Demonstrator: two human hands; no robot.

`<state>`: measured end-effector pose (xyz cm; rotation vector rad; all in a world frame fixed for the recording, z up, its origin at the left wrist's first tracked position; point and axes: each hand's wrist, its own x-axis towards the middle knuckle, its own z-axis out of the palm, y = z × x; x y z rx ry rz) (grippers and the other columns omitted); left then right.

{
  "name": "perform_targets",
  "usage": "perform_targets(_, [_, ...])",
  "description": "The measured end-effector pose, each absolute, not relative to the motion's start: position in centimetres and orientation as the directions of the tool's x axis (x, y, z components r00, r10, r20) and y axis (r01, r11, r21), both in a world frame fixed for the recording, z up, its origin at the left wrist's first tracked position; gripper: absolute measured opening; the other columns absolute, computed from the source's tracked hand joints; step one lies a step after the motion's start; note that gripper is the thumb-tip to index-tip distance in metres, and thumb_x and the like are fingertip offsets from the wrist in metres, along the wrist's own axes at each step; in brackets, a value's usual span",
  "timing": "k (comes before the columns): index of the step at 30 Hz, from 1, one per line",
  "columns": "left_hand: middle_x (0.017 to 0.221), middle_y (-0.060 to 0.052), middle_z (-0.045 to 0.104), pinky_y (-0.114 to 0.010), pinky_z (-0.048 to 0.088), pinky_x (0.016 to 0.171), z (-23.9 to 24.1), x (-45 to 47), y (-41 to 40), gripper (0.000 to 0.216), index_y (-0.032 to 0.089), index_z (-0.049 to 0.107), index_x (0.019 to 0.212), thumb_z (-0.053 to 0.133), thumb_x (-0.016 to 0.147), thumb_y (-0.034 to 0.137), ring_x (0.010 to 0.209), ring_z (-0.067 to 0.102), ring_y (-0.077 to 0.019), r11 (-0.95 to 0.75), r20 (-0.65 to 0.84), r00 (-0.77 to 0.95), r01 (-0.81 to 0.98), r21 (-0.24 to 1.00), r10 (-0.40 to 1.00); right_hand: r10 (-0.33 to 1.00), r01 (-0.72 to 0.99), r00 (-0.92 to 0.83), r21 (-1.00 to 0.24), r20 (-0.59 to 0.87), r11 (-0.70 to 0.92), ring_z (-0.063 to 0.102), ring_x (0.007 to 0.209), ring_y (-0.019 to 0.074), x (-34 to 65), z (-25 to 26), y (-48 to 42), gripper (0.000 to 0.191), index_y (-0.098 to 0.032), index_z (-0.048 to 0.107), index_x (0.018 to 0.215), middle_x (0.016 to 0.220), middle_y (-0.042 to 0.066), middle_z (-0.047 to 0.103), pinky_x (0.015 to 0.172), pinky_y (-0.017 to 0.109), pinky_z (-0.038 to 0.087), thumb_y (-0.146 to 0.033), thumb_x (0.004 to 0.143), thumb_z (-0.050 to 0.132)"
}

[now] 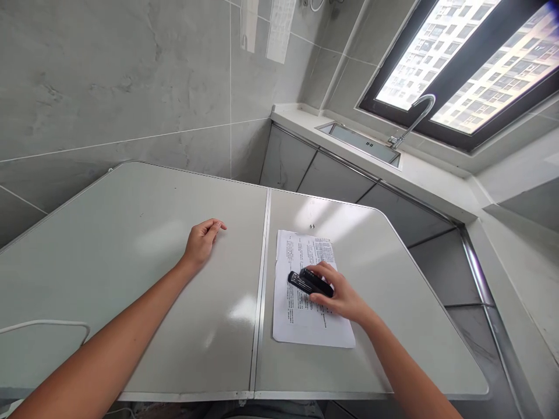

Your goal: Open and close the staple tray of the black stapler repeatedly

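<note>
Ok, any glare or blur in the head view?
Head view: strong light in the dark-framed window; white glare on the glossy pale-grey table, left of its metal seam and beyond the printed white paper; no obvious blur on the black oblong stapler.

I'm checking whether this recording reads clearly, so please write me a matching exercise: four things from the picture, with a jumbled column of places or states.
Things
1. Stapler
2. Paper
3. Left hand
4. Faucet

Places or states
A. Silver, beside the sink
B. White with print, lying on the table
C. Black, held in the right hand
D. Fingers loosely curled

Pairs: 1-C, 2-B, 3-D, 4-A
</note>
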<state>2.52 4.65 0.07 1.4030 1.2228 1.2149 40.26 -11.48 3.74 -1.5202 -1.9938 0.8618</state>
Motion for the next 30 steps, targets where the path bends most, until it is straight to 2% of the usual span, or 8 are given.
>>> perform_targets(2, [0.059, 0.003, 0.033, -0.025, 0.026, 0.047, -0.1, 2.4, 5.0, 0.032, 0.020, 0.072, 0.076, 0.057, 0.094, 0.042, 0.050, 0.032, -0.0110, -0.076, 0.077, 0.034, -0.010, 0.997, 0.996, 0.974, 0.624, -0.224, -0.762, 0.034, 0.170, 0.063, 0.092, 0.0236, 42.5, 4.4, -9.8, 0.043, -0.027, 0.066, 0.127, 0.097, 0.005, 0.066, 0.077, 0.036, 0.051, -0.056, 0.095, 0.059])
perform_targets(5, [0.058, 0.004, 0.029, -0.026, 0.024, 0.044, -0.2, 2.1, 5.3, 0.036, 0.019, 0.072, 0.073, 0.056, 0.094, 0.044, 0.046, 0.028, -0.0095, -0.024, 0.029, 0.029, -0.150, 0.988, 0.999, 0.988, 0.661, 0.104, -0.750, 0.116, 0.018, 0.060, 0.078, 0.0212, 46.7, 3.9, -6.1, 0.041, -0.021, 0.071, 0.095, 0.079, 0.004, 0.064, 0.070, 0.033, 0.047, -0.058, 0.097, 0.052])
perform_targets(7, [0.057, 0.004, 0.027, -0.026, 0.026, 0.043, -0.3, 1.9, 5.6, 0.039, 0.018, 0.070, 0.067, 0.055, 0.094, 0.044, 0.045, 0.028, -0.0092, -0.014, 0.018, 0.018, -0.196, 0.980, 1.000, 0.942, 0.717, 0.294, -0.689, 0.163, -0.105, 0.056, 0.067, 0.0194, 49.4, 2.6, -3.5, 0.042, -0.020, 0.066, 0.077, 0.069, 0.003, 0.061, 0.064, 0.032, 0.042, -0.058, 0.093, 0.056])
perform_targets(9, [0.056, 0.004, 0.026, -0.026, 0.028, 0.044, -0.4, 1.7, 5.8, 0.042, 0.019, 0.065, 0.061, 0.055, 0.094, 0.043, 0.045, 0.029, -0.0089, -0.016, 0.019, 0.010, -0.223, 0.975, 1.000, 0.905, 0.798, 0.372, -0.570, 0.208, -0.196, 0.050, 0.062, 0.0180, 51.4, 0.8, -1.5, 0.041, -0.020, 0.059, 0.066, 0.064, 0.003, 0.058, 0.064, 0.033, 0.039, -0.053, 0.090, 0.056])
perform_targets(12, [0.056, 0.004, 0.026, -0.025, 0.027, 0.043, -0.6, 1.6, 6.0, 0.043, 0.019, 0.061, 0.058, 0.056, 0.094, 0.041, 0.045, 0.029, -0.0084, -0.025, 0.025, -0.004, -0.245, 0.969, 1.000, 0.903, 0.897, 0.339, -0.381, 0.262, -0.226, 0.047, 0.064, 0.0178, 52.7, -1.6, -0.2, 0.033, -0.022, 0.054, 0.066, 0.070, 0.005, 0.060, 0.063, 0.032, 0.034, -0.044, 0.090, 0.051])
perform_targets(15, [0.056, 0.004, 0.026, -0.025, 0.026, 0.044, -0.8, 1.7, 6.1, 0.042, 0.018, 0.060, 0.059, 0.057, 0.094, 0.041, 0.045, 0.029, -0.0083, -0.022, 0.017, -0.021, -0.248, 0.969, 1.000, 0.912, 0.934, 0.299, -0.284, 0.283, -0.218, 0.047, 0.068, 0.0186, 52.8, -2.9, -0.1, 0.028, -0.022, 0.055, 0.071, 0.077, 0.006, 0.061, 0.061, 0.031, 0.032, -0.040, 0.092, 0.047])
perform_targets(26, [0.054, 0.004, 0.029, -0.027, 0.027, 0.044, -0.4, 2.0, 5.9, 0.041, 0.021, 0.053, 0.057, 0.055, 0.092, 0.042, 0.044, 0.030, -0.0097, -0.038, 0.036, -0.016, -0.170, 0.985, 0.999, 0.914, 0.927, 0.303, -0.308, 0.269, -0.216, 0.048, 0.068, 0.0194, 52.9, -3.1, -0.2, 0.027, -0.022, 0.055, 0.071, 0.077, 0.007, 0.060, 0.061, 0.032, 0.033, -0.038, 0.092, 0.048])
perform_targets(30, [0.055, 0.002, 0.035, -0.026, 0.026, 0.044, -0.4, 2.2, 5.9, 0.041, 0.020, 0.050, 0.056, 0.057, 0.092, 0.041, 0.045, 0.029, -0.0090, -0.045, 0.043, -0.010, -0.178, 0.983, 0.999, 0.900, 0.936, 0.233, -0.335, 0.368, -0.105, 0.056, 0.076, 0.0225, 50.6, -1.8, -0.1, 0.029, -0.022, 0.060, 0.075, 0.079, 0.008, 0.064, 0.069, 0.035, 0.043, -0.038, 0.095, 0.049])
